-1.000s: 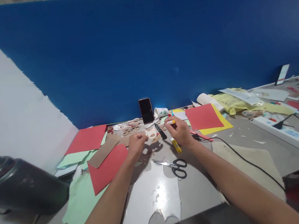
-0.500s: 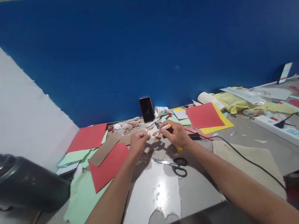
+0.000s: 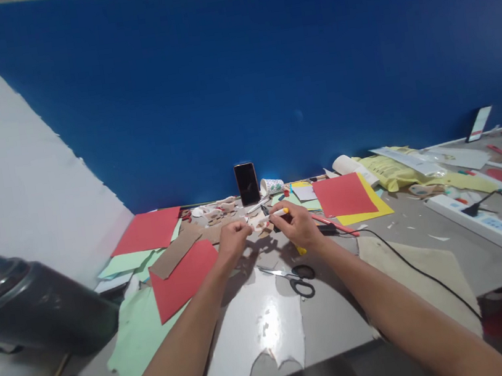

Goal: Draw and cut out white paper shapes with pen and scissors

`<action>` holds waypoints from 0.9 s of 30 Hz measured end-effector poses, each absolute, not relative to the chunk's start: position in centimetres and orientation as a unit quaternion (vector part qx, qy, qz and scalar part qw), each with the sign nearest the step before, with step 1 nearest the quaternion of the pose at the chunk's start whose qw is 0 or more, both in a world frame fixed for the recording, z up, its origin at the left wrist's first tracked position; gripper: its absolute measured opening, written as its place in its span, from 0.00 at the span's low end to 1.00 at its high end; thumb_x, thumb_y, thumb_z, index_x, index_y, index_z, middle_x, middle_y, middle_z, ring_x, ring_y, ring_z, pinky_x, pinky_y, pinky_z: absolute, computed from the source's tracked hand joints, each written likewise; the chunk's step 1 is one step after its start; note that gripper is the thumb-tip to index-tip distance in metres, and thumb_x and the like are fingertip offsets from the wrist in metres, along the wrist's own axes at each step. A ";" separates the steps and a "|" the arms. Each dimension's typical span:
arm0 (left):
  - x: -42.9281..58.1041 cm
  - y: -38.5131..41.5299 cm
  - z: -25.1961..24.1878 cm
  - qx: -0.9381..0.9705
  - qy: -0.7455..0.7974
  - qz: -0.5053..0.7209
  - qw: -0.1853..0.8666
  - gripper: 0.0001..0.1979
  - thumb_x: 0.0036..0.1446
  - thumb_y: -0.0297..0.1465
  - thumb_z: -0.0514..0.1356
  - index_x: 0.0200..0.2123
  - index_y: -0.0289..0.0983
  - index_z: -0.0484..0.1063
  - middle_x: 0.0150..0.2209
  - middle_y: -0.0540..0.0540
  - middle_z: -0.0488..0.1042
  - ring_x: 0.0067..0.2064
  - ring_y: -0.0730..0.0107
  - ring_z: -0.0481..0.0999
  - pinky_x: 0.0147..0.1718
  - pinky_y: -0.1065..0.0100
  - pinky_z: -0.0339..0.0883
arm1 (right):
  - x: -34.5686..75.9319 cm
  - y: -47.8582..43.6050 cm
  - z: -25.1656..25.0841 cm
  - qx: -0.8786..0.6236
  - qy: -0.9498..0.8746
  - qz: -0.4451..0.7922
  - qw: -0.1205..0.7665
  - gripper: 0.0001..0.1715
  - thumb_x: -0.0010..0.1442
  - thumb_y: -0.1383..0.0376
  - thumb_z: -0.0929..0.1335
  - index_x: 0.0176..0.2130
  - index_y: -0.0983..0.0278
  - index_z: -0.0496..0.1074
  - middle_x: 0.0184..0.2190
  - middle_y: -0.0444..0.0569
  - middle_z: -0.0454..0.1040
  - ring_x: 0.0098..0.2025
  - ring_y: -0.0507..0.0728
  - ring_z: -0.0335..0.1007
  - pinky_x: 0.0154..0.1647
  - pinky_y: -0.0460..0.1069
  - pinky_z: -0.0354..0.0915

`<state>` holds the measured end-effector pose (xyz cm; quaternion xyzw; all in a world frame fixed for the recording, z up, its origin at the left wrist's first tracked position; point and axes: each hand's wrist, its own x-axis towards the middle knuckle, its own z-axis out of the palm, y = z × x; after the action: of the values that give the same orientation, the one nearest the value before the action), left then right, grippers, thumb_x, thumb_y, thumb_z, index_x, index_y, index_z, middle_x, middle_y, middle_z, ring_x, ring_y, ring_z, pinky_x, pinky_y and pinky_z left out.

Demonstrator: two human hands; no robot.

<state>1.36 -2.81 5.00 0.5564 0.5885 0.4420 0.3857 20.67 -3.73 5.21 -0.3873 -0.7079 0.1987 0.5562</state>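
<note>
My right hand (image 3: 297,227) is closed around a white marker with a yellow end (image 3: 279,212), its other end pointing left. Opposite it, my left hand (image 3: 234,239) is closed in a pinch; what its fingertips hold is too small to make out. Small paper scraps (image 3: 263,228) lie between and below the two hands. Nearer to me, scissors (image 3: 297,279) with black handles rest with their blades pointing left, by a torn white sheet (image 3: 255,318). Strips of brown corrugated cardboard (image 3: 177,253) lie left of my left hand.
A dark phone (image 3: 247,184) stands against the blue wall, beside a tipped paper cup (image 3: 272,185). Red sheets (image 3: 344,195) lie on both sides. A large dark flask (image 3: 38,305) stands at left. At right are a black cable (image 3: 411,264) and a white power strip (image 3: 485,226).
Almost nothing differs. Both hands keep their places and grips, and the whole view has shifted very slightly.
</note>
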 end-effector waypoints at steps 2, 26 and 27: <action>1.4 -2.8 5.0 0.557 0.588 0.444 0.384 0.09 0.42 0.34 0.61 0.16 0.39 0.67 0.17 0.51 0.64 0.21 0.72 0.63 0.19 0.70 0.50 | 20.6 -3.7 5.1 -0.393 -0.708 0.194 0.554 0.08 0.62 0.60 0.67 0.37 0.62 0.73 0.32 0.47 0.77 0.28 0.54 0.70 0.32 0.48 0.66; 1.3 -2.7 5.0 0.545 0.581 0.463 0.388 0.09 0.41 0.34 0.63 0.17 0.38 0.67 0.18 0.51 0.65 0.21 0.73 0.63 0.21 0.70 0.52 | 21.2 -3.4 5.7 -0.454 -0.650 0.158 0.589 0.10 0.61 0.58 0.67 0.35 0.62 0.73 0.30 0.46 0.77 0.30 0.55 0.70 0.35 0.49 0.66; 1.3 -2.6 4.9 0.545 0.579 0.465 0.390 0.09 0.41 0.34 0.63 0.17 0.38 0.68 0.19 0.51 0.66 0.21 0.73 0.63 0.21 0.70 0.52 | 21.3 -3.3 5.7 -0.456 -0.640 0.165 0.596 0.10 0.61 0.58 0.68 0.35 0.62 0.73 0.29 0.46 0.77 0.29 0.55 0.70 0.35 0.49 0.66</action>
<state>1.28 -2.60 4.94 0.5445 0.5792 0.4646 0.3901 21.31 -3.29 5.75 -0.4560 -0.6397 0.1650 0.5963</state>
